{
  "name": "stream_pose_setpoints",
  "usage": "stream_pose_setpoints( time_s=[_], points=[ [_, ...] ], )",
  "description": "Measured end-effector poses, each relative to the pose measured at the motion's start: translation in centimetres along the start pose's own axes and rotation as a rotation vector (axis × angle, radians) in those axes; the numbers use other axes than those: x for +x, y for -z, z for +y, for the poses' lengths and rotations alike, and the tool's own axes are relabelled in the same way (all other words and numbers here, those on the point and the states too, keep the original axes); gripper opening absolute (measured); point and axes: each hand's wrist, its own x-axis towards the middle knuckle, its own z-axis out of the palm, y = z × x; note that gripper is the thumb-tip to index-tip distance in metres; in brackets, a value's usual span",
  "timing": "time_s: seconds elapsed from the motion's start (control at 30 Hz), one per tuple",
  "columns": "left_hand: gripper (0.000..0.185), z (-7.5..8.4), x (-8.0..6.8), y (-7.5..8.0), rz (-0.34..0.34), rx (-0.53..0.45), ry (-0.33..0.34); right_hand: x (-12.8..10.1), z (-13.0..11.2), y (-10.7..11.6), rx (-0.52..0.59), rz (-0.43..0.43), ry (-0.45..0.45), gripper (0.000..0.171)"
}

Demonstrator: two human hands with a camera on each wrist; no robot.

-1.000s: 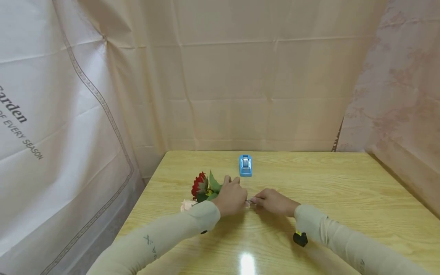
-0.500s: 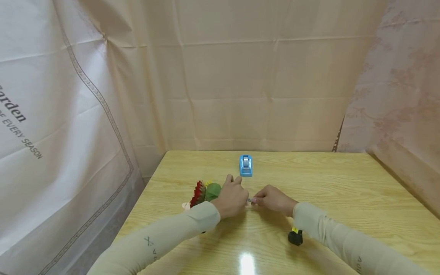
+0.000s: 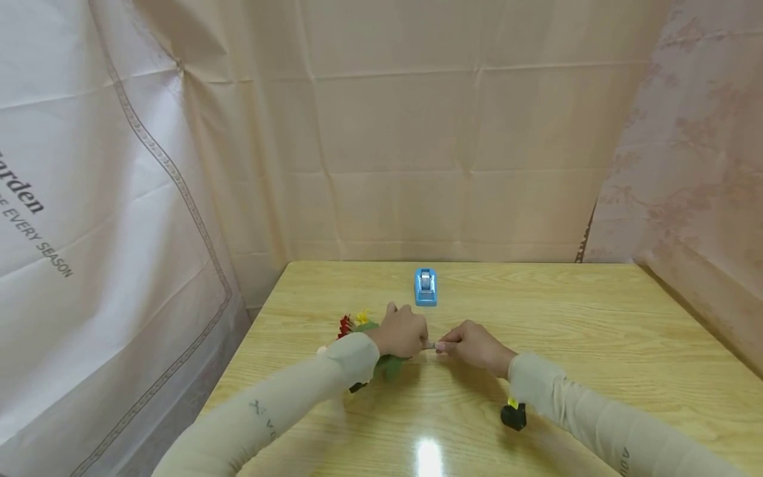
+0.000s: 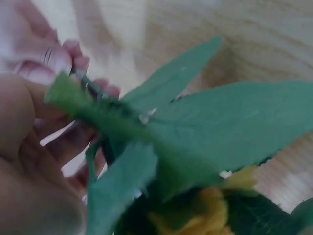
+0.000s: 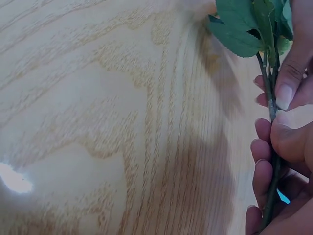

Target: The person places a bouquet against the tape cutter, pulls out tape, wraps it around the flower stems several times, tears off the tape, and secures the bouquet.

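Your left grip and right grip pinch the flower stems lying sideways between them, red bloom past your left.

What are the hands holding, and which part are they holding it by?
A bunch of flowers, by the stems: the left hand grips just below the leaves, the right hand farther down.
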Motion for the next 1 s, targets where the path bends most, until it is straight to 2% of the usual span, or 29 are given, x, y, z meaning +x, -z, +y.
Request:
stream_pose_setpoints(
  time_s=[0.2, 0.27, 0.43, 0.53, 0.73, 0.87, 1.0],
  points=[
    [0.029, -0.9, 0.5, 1.5, -0.189, -0.161, 0.023, 0.2, 0.2, 0.1, -0.027, 0.019, 0.049, 0.02],
    [0.03, -1.2, 0.3, 1.9, -0.25, -0.243, 0.023, 0.2, 0.3, 0.0, -0.031, 0.029, 0.051, 0.02],
    [0.034, -1.7, 0.2, 2.4, -0.336, -0.422, 0.013, 0.3, 0.5, -0.1, -0.059, 0.057, 0.072, 0.019],
    [0.035, -1.8, 0.2, 2.4, -0.355, -0.462, 0.022, 0.3, 0.7, -0.1, -0.083, 0.069, 0.092, 0.019],
    [0.043, -1.7, 0.3, 2.3, -0.35, -0.569, 0.107, 0.4, 0.7, -0.1, -0.12, 0.084, 0.143, 0.021],
    [0.037, -1.7, 0.4, 2.1, -0.307, -0.595, 0.158, 0.6, 0.7, -0.3, -0.136, 0.099, 0.164, 0.022],
    [0.031, -1.6, 0.3, 1.7, -0.229, -0.576, 0.198, 0.7, 0.7, -0.5, -0.143, 0.119, 0.158, 0.019]
  ],
)
